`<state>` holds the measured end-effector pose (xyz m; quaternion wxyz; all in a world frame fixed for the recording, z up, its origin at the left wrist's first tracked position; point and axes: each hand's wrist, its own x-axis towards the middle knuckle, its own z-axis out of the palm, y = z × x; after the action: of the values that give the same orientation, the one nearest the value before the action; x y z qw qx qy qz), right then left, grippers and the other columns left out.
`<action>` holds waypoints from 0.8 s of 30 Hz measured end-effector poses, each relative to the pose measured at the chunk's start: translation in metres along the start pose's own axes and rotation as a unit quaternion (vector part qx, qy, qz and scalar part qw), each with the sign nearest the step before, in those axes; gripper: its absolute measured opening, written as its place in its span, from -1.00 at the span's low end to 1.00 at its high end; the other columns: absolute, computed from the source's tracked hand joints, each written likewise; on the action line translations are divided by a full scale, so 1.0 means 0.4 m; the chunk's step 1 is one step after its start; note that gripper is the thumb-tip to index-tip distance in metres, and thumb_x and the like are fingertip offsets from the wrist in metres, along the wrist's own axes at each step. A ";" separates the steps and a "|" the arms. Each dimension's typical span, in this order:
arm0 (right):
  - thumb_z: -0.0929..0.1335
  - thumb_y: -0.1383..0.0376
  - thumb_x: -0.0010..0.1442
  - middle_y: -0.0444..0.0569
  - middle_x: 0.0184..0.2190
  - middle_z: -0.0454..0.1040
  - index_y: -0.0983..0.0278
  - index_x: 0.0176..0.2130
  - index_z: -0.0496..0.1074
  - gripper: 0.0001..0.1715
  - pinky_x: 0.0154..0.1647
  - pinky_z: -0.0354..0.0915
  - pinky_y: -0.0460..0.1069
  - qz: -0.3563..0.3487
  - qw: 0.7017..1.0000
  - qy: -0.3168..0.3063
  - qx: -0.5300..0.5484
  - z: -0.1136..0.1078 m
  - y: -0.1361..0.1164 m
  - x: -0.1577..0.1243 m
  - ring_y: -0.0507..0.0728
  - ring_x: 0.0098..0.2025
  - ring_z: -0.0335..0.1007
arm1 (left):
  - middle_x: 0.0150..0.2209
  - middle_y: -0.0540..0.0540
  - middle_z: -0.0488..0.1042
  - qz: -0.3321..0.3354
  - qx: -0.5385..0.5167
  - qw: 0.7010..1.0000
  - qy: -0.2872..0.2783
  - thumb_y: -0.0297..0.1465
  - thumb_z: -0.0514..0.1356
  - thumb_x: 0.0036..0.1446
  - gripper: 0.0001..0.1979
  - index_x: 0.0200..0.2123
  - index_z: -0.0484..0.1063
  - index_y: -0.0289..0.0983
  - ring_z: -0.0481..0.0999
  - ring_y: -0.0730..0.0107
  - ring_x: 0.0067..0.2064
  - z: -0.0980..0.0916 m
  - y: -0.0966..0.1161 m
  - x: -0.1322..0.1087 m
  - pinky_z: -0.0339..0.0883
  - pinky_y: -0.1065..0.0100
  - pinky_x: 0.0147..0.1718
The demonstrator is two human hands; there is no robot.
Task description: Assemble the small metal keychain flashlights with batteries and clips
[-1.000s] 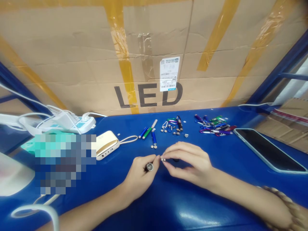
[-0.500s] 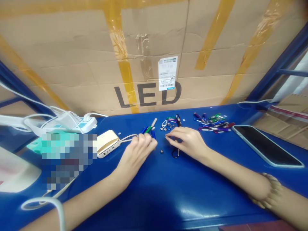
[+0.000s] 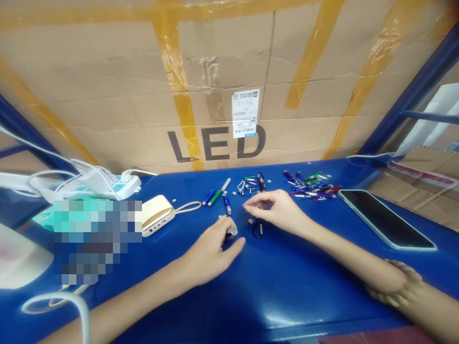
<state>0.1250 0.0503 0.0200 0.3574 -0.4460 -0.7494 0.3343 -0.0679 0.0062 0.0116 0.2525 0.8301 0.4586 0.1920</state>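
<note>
My left hand [image 3: 213,246] rests on the blue tabletop [image 3: 272,286], fingers curled around a small dark flashlight body [image 3: 232,232] whose silver end points right. My right hand [image 3: 278,210] hovers just beyond it, thumb and forefinger pinched together at their tips on something too small to name. A black carabiner loop [image 3: 257,231] lies under the right hand. A button cell [image 3: 250,221] lies between the hands. A loose blue flashlight [image 3: 226,203] lies just beyond the left hand's fingertips.
Blue and green flashlights [image 3: 212,197], carabiners [image 3: 246,184] and a pile of coloured flashlights [image 3: 309,187] lie near a large cardboard box [image 3: 222,86]. A phone [image 3: 385,218] lies at the right. A gold power bank [image 3: 156,215] and a power strip [image 3: 107,184] sit at the left.
My left hand has pulled back from the loose flashlights toward me, now with a small flashlight in it. My right hand stayed near the carabiner and raised its pinched fingers.
</note>
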 end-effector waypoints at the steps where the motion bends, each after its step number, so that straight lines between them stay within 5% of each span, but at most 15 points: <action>1: 0.41 0.23 0.04 -0.05 -0.47 0.55 0.34 -0.32 0.54 -0.78 -0.38 0.38 -0.08 0.029 0.998 -0.023 0.059 -0.001 -0.011 -0.003 0.04 -0.46 0.46 | -0.49 0.08 0.13 -0.007 -0.061 0.998 -0.013 -0.30 -0.01 0.18 -0.77 -0.49 0.05 -0.23 0.17 0.46 -0.46 0.004 0.006 0.002 0.11 0.40 -0.42; 6: 0.42 0.18 0.03 -0.06 -0.42 0.56 0.31 -0.30 0.54 -0.73 -0.47 0.32 -0.17 0.091 0.967 -0.102 0.213 0.004 -0.047 -0.024 -0.02 -0.43 0.44 | -0.51 0.07 0.08 -0.042 -0.191 0.980 0.019 -0.29 -0.07 0.20 -0.72 -0.54 0.03 -0.23 0.11 0.46 -0.44 0.015 0.006 0.008 0.04 0.40 -0.42; 11: 0.43 0.19 0.04 -0.10 -0.47 0.54 0.28 -0.32 0.55 -0.78 -0.49 0.31 -0.18 0.062 0.968 -0.116 0.216 0.023 -0.052 -0.042 -0.06 -0.48 0.40 | -0.53 0.07 0.09 -0.066 -0.155 0.985 0.039 -0.30 -0.07 0.19 -0.74 -0.54 0.03 -0.23 0.10 0.45 -0.46 0.015 -0.014 -0.006 0.00 0.41 -0.46; 15: 0.42 0.33 0.06 -0.07 -0.46 0.54 0.31 -0.35 0.55 -0.90 -0.47 0.34 -0.15 -0.133 0.988 -0.002 0.084 0.046 -0.049 -0.058 -0.02 -0.46 0.41 | -0.56 0.09 0.12 -0.104 -0.091 0.990 0.026 -0.33 -0.07 0.17 -0.78 -0.53 0.03 -0.22 0.11 0.46 -0.51 0.009 -0.012 -0.020 -0.03 0.41 -0.49; 19: 0.38 0.44 0.11 -0.02 -0.39 0.54 0.33 -0.31 0.52 -0.89 -0.30 0.39 -0.10 -0.348 0.932 0.064 -0.076 0.061 -0.045 -0.080 0.01 -0.37 0.44 | -0.63 0.12 0.08 -0.139 -0.045 0.989 -0.009 -0.36 -0.07 0.14 -0.78 -0.55 0.02 -0.22 0.04 0.47 -0.56 0.009 0.000 -0.026 -0.08 0.41 -0.52; 24: 0.34 0.40 0.17 -0.02 -0.36 0.53 0.33 -0.29 0.49 -0.89 -0.27 0.39 -0.10 -0.363 0.921 0.059 -0.129 0.069 -0.042 -0.090 0.00 -0.34 0.44 | -0.63 0.12 0.10 -0.130 -0.030 0.991 -0.016 -0.38 -0.08 0.12 -0.80 -0.54 0.02 -0.21 0.05 0.46 -0.56 0.015 0.005 -0.028 -0.08 0.41 -0.52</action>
<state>0.1075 0.0062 0.0107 0.4366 -0.2049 -0.8742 0.0553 -0.0688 -0.0057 0.0070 0.3071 0.7586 0.5524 0.1582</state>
